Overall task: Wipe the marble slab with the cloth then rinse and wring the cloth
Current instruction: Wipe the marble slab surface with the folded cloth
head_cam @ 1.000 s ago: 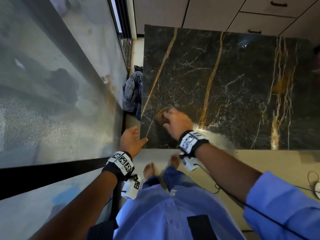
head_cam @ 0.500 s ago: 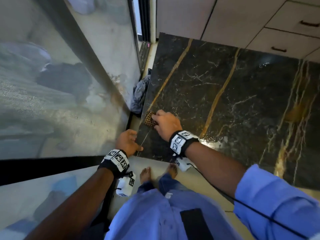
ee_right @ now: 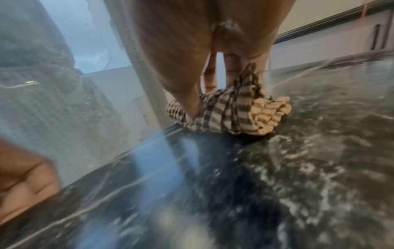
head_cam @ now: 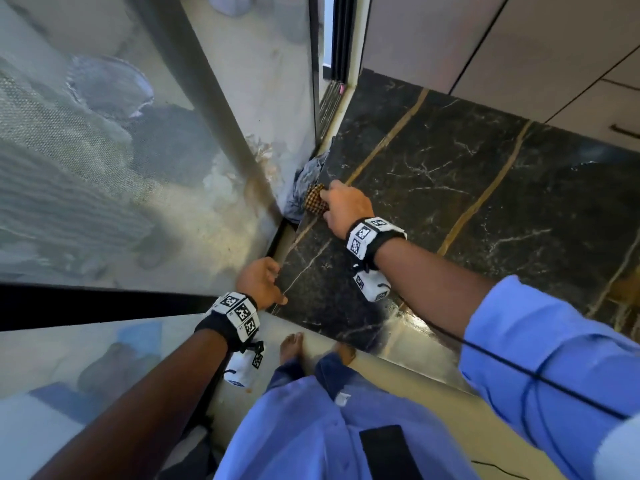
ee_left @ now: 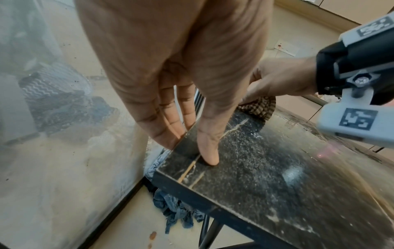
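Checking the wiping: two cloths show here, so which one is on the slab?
The checked cloth, bunched under the right hand at the slab's edge. The blue rag lies off the slab, below its edge.

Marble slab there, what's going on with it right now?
A person is wiping the marble slab. The right hand presses a bunched checked cloth at the slab's left edge, next to the glass panel. The left hand steadies the near corner, thumb on top. A blue rag lies crumpled between slab and glass.
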Action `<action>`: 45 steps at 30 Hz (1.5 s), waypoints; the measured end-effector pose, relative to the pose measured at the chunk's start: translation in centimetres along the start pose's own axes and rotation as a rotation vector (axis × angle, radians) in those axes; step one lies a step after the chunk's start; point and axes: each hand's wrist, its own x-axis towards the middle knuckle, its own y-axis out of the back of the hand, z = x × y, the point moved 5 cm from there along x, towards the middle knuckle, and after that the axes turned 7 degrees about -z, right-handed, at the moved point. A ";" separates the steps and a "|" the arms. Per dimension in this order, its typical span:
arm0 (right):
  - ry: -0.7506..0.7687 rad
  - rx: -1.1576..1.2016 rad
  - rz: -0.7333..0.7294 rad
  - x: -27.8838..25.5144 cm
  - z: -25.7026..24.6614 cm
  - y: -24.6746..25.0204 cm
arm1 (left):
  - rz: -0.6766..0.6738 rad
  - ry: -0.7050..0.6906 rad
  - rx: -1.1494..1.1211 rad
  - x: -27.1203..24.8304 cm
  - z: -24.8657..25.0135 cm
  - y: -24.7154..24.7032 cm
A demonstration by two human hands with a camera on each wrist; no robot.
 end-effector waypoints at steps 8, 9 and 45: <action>0.422 -0.101 -0.024 -5.3 -2.7 -6.7 | 0.029 -0.007 0.147 -0.9 1.1 0.1; 0.398 -0.091 -0.024 -4.9 -1.7 -6.3 | 0.029 -0.008 0.150 -1.0 1.1 0.0; -0.014 0.070 0.129 6.4 8.1 2.4 | -0.009 -0.770 0.813 4.4 13.3 1.3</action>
